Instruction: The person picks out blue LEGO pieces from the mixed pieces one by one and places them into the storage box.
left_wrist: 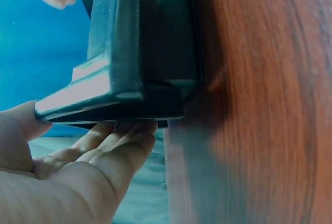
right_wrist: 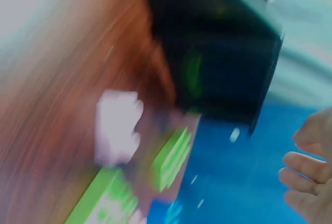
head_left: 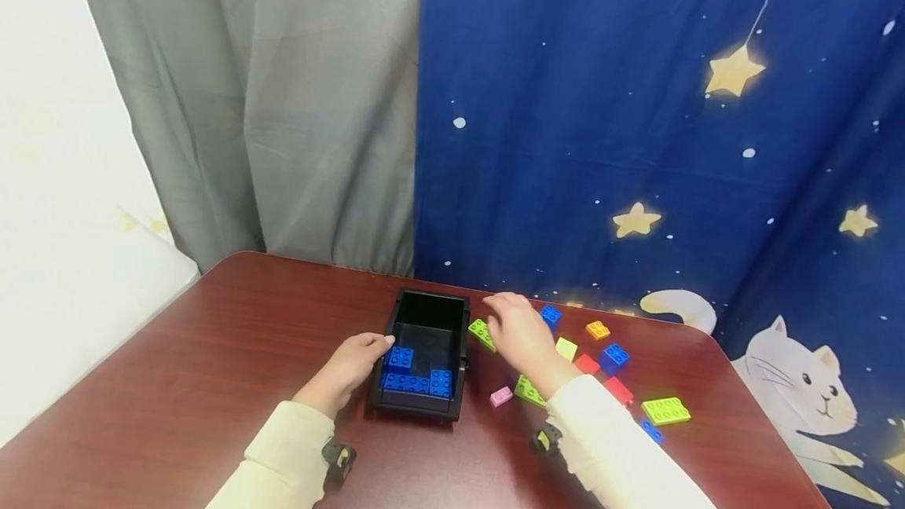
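A black plastic bin stands on the table with several blue toy bricks at its near end. My left hand grips the bin's left rim. In the left wrist view, the thumb lies at the rim's edge and the other fingers are against its underside. To the right of the bin, my right hand is raised over the loose bricks with nothing in it. Its fingers look relaxed in the blurred right wrist view. A lime green brick lies between this hand and the bin.
Loose bricks spread across the table's right side: a pink one, a red one, an orange one, a blue one and a large lime one. Curtains hang behind the table's far edge.
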Available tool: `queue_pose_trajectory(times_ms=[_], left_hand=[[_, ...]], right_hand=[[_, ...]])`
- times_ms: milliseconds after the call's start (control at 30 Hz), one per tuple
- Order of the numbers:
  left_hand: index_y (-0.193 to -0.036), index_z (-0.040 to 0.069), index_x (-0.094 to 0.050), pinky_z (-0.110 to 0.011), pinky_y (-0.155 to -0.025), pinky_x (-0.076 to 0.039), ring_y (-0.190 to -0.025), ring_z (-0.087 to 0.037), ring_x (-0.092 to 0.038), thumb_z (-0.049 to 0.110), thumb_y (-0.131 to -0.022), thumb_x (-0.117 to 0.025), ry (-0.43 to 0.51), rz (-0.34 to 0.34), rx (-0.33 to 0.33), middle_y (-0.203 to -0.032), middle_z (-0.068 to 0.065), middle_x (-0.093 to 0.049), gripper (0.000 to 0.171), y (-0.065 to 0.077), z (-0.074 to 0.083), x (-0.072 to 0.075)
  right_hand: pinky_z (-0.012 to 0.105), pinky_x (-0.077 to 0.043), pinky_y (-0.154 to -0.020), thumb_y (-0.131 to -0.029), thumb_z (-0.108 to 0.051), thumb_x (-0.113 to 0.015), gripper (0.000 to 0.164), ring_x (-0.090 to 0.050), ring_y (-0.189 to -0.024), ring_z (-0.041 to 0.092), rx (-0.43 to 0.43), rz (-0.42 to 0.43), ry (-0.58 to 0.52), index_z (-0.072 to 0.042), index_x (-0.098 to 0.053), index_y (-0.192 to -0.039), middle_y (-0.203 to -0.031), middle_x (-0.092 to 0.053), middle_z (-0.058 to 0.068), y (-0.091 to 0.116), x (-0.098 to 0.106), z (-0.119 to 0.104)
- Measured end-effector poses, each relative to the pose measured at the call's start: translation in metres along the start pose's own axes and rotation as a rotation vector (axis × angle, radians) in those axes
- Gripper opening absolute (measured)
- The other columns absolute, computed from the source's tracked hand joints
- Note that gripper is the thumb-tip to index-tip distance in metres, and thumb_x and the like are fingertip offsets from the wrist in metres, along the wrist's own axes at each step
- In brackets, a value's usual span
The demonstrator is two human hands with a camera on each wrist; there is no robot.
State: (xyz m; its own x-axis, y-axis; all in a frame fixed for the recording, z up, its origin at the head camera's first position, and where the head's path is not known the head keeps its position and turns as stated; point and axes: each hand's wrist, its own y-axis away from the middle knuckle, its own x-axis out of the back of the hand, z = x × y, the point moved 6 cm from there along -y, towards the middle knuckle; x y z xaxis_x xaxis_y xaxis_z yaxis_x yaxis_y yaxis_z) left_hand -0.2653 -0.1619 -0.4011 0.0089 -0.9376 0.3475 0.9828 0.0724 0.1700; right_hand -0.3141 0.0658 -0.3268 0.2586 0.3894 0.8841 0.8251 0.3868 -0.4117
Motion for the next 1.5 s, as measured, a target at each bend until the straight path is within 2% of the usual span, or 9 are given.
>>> queue_pose_trajectory(times_ms=[100, 200, 500, 700, 1033, 1233, 1500], left_hand=[[-0.132, -0.009, -0.049, -0.062, -0.106, -0.032, -0.128, -0.045, -0.041, 0.029, -0.101, -0.046, 0.002, 0.008, 0.001, -0.136, -0.03, -0.047, 0.048, 0.001, 0.0, 0.001], [-0.132, -0.008, -0.05, -0.062, -0.106, -0.032, -0.127, -0.045, -0.042, 0.03, -0.102, -0.046, 0.003, 0.012, 0.002, -0.136, -0.03, -0.048, 0.049, 0.001, 0.0, 0.001], [-0.133, -0.008, -0.048, -0.062, -0.106, -0.032, -0.128, -0.046, -0.041, 0.03, -0.102, -0.046, 0.011, 0.011, 0.009, -0.137, -0.03, -0.047, 0.05, 0.002, 0.0, -0.001], [-0.132, -0.008, -0.05, -0.062, -0.106, -0.032, -0.127, -0.046, -0.042, 0.029, -0.102, -0.046, 0.015, 0.018, 0.004, -0.135, -0.029, -0.049, 0.048, 0.002, -0.001, -0.002], [-0.129, -0.008, -0.053, -0.062, -0.105, -0.033, -0.124, -0.044, -0.045, 0.028, -0.102, -0.047, 0.018, 0.03, -0.004, -0.131, -0.028, -0.052, 0.046, 0.002, -0.001, -0.001], [-0.13, -0.008, -0.052, -0.063, -0.105, -0.032, -0.126, -0.045, -0.043, 0.029, -0.102, -0.046, 0.014, 0.027, 0.003, -0.133, -0.029, -0.05, 0.047, 0.002, -0.001, -0.001], [-0.131, -0.008, -0.05, -0.063, -0.105, -0.032, -0.127, -0.046, -0.042, 0.03, -0.102, -0.046, 0.003, 0.025, 0.006, -0.136, -0.03, -0.048, 0.048, 0.001, -0.002, -0.001]], right_hand=[[0.046, -0.046, -0.1, -0.086, -0.007, -0.066, 0.034, -0.056, -0.118, 0.032, -0.04, -0.008, -0.008, -0.002, -0.066, -0.12, -0.122, -0.063, 0.015, 0.005, -0.002, 0.023], [0.047, -0.045, -0.101, -0.086, -0.006, -0.066, 0.035, -0.055, -0.119, 0.034, -0.054, -0.024, -0.017, -0.001, -0.065, -0.12, -0.123, -0.062, 0.016, 0.009, -0.006, 0.037], [0.047, -0.043, -0.103, -0.085, -0.005, -0.068, 0.042, -0.052, -0.122, 0.036, -0.104, -0.128, -0.024, 0.002, -0.061, -0.126, -0.127, -0.059, 0.018, 0.011, -0.025, 0.058], [0.048, -0.042, -0.104, -0.084, -0.003, -0.068, 0.044, -0.051, -0.124, 0.037, -0.113, -0.179, -0.026, 0.004, -0.059, -0.126, -0.129, -0.057, 0.019, 0.012, -0.034, 0.063], [0.048, -0.039, -0.106, -0.083, 0.001, -0.066, 0.044, -0.048, -0.127, 0.038, -0.077, -0.226, 0.004, 0.006, -0.058, -0.126, -0.133, -0.055, 0.022, 0.009, -0.047, 0.062], [0.047, -0.041, -0.105, -0.082, 0.001, -0.065, 0.043, -0.049, -0.126, 0.039, -0.055, -0.225, 0.044, 0.008, -0.06, -0.124, -0.131, -0.056, 0.023, 0.008, -0.051, 0.059], [0.048, -0.043, -0.103, -0.082, 0.002, -0.064, 0.042, -0.049, -0.126, 0.038, -0.067, -0.241, 0.058, 0.007, -0.06, -0.123, -0.131, -0.056, 0.023, 0.008, -0.055, 0.061]])
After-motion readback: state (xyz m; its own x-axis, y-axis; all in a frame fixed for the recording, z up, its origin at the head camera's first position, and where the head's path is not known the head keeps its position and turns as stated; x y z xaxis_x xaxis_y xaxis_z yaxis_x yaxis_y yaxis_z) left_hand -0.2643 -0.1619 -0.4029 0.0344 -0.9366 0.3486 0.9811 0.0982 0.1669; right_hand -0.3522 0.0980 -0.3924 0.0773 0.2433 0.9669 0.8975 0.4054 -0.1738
